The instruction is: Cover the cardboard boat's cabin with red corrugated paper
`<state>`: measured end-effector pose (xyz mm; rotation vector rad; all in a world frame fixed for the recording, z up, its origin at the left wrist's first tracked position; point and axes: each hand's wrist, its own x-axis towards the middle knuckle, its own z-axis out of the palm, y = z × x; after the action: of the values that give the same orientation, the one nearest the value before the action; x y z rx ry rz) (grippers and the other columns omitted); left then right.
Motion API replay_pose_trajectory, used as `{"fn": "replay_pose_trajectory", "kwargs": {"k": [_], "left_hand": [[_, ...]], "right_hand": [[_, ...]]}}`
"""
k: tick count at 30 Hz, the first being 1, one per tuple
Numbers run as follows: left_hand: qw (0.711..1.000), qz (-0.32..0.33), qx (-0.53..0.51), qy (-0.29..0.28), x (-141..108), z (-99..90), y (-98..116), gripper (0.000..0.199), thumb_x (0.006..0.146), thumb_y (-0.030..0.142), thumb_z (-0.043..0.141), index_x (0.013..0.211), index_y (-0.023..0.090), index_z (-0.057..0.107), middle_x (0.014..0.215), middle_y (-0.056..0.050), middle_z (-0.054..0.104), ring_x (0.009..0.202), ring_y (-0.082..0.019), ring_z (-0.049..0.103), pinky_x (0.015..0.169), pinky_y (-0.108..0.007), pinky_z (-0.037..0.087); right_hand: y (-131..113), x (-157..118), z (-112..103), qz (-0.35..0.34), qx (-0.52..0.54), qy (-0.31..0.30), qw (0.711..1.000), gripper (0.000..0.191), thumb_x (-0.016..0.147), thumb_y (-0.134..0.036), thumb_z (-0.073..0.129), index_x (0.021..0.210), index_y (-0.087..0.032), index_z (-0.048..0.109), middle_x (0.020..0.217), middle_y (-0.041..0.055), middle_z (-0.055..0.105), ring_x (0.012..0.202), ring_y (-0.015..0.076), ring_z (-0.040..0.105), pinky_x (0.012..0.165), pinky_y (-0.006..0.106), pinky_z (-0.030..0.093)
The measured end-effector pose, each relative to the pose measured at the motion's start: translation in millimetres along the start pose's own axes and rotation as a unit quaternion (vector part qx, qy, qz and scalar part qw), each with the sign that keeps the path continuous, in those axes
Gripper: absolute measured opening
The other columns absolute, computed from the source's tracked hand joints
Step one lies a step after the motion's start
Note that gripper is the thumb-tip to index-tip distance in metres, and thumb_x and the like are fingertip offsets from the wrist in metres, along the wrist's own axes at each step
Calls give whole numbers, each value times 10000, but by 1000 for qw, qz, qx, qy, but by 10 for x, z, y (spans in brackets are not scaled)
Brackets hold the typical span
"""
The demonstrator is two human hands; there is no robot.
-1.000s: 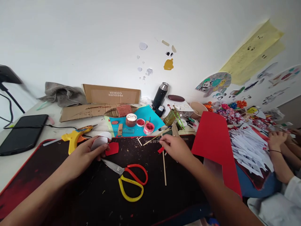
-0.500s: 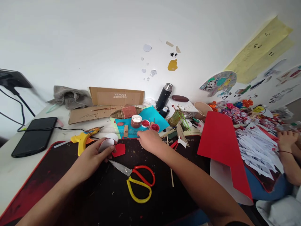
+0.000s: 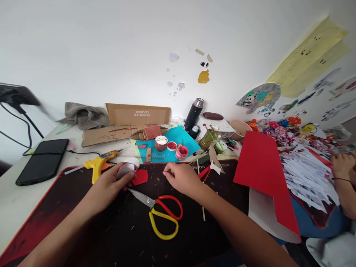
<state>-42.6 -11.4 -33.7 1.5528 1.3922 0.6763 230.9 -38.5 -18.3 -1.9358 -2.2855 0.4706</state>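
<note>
My left hand [image 3: 115,180] is closed on a white paper cutout [image 3: 126,170] with rounded edges, pinched between thumb and fingers. Beside those fingertips is a small red paper piece [image 3: 140,177]; whether they touch it I cannot tell. My right hand [image 3: 179,177] hovers over the dark mat with its fingers pinched together, and anything between them is too small to make out. Below both hands lie scissors [image 3: 150,202] with one red and one yellow handle, blades pointing toward my left hand. A yellow glue gun [image 3: 98,168] rests left of my left hand.
Behind the hands, a blue sheet [image 3: 189,139] carries paint jars [image 3: 182,152] and a small clear ruler [image 3: 157,157]. A large red paper sheet [image 3: 257,159] stands at right. Beyond it are white paper strips [image 3: 303,178] and another person's hand [image 3: 343,165]. A phone [image 3: 43,161] lies left.
My right hand has drawn back from the blue sheet toward me, uncovering the small ruler. My left hand still holds the white cutout in nearly the same place.
</note>
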Motion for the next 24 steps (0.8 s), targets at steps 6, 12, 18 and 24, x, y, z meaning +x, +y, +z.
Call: {"fn": "replay_pose_trajectory", "kwargs": {"k": [6,12,18,24], "left_hand": [[999,4,-19,-28,58,51,-198,650,824,873,683,942,234,711,751,-31,731,708,-247,641,711,-359,501],[999,4,-40,-12,38,73,-74,617,755,863,740,795,249,699,659,-26,695,659,-248,628,649,-355,490],[1000,7,-6,-15,27,94,42,650,773,870,698,905,234,725,694,-26,700,667,-244,622,652,-351,497],[990,133,34,-16,88,220,226,537,977,738,582,1069,241,763,1006,-71,810,995,-314,748,878,-385,588]], "right_hand": [[487,-506,-142,71,38,18,997,146,1089,-274,633,1071,-222,768,772,-4,778,671,179,681,614,278,343],[1209,-713,-344,200,13,103,974,173,1032,-335,649,943,-228,752,767,64,773,727,252,698,624,309,302],[1355,-709,-363,214,69,139,964,307,1042,-449,598,918,-213,750,838,100,798,780,280,733,643,322,377],[708,-397,9,62,285,108,950,303,1016,-495,631,1018,-231,782,979,56,832,888,239,758,775,319,516]]}}
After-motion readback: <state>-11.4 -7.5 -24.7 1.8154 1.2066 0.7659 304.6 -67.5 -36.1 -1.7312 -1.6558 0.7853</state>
